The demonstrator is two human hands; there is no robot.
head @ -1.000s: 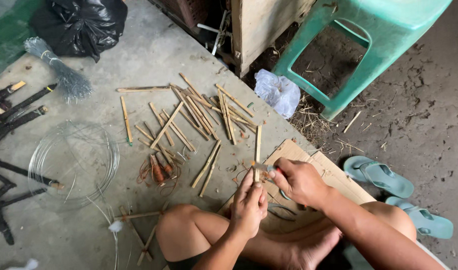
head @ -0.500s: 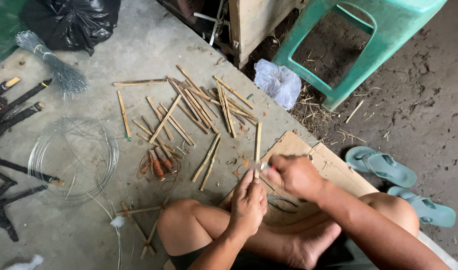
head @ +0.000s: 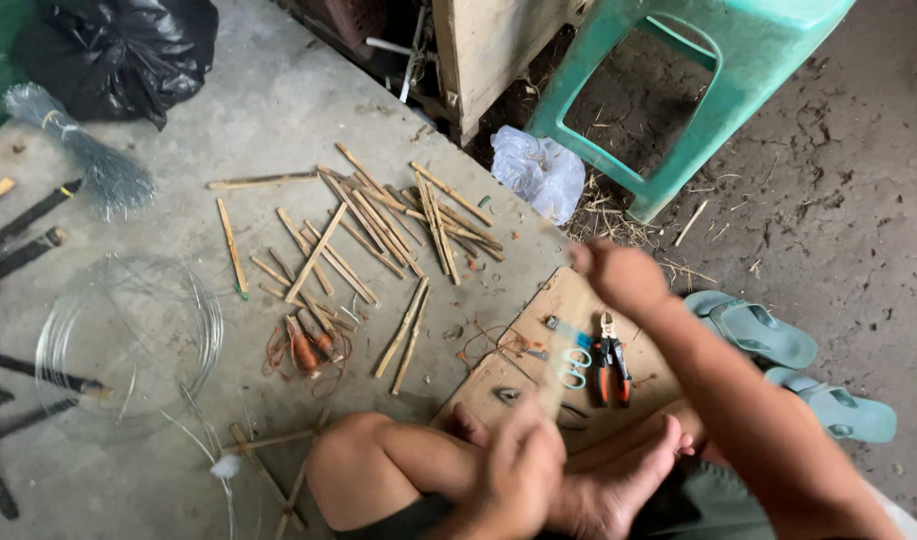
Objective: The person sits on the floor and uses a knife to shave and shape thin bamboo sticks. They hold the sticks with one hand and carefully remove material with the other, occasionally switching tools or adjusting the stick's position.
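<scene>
Black plastic bag (head: 118, 50) at the top left, bulging and knotted shut, contents hidden. Crumpled clear plastic bag (head: 536, 172) beside the leg of the green plastic stool (head: 698, 80), contents not readable. Flat brown cardboard sheet (head: 538, 350) on the grey concrete floor (head: 278, 110), serving as a tray: on it, red-and-black handled pliers (head: 610, 360), small pale-blue handled scissors (head: 576, 366) just beside them, plus thin loops of wire.

Right hand (head: 618, 275) raised over the far edge of the cardboard, blurred, curled into a loose fist; cannot tell what is pinched, if anything. Left hand (head: 518, 465) low, above the crossed bare legs, also blurred, fingers folded inward; grip cannot be told either. Hands well apart.

Short split bamboo sticks (head: 378, 230) scattered on the floor left of the cardboard, pale tan, thin, criss-crossing in a loose heap. Near them, a coil of clear fishing line (head: 128, 340), a bundle of grey wire (head: 88, 160), and a pair of teal rubber sandals (head: 778, 360) at the right.
</scene>
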